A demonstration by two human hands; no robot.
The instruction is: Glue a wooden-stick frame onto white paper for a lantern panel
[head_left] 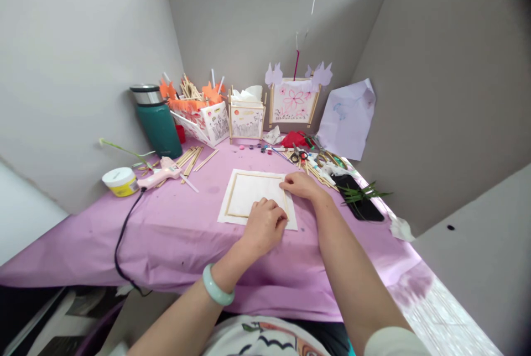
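A thin square frame of wooden sticks [228, 195] lies flat on a sheet of white paper [257, 193] in front of me. My left hand [265, 226] is closed, its fingers pinched at the frame's near right corner, covering that corner and part of the near side. At the far right corner, my right hand [302, 185] holds the frame between thumb and fingers. The stick between the two hands shows along the paper's right side. Exactly how the fingertips meet the wood is partly hidden.
To the left are a pink glue gun [161, 173], a yellow-and-white tub [120, 181], loose sticks [193, 160] and a green bottle [157, 121]. Decorated boxes [246, 118] stand behind. Scissors [298, 155] and a black phone [360, 198] under green leaves lie to the right.
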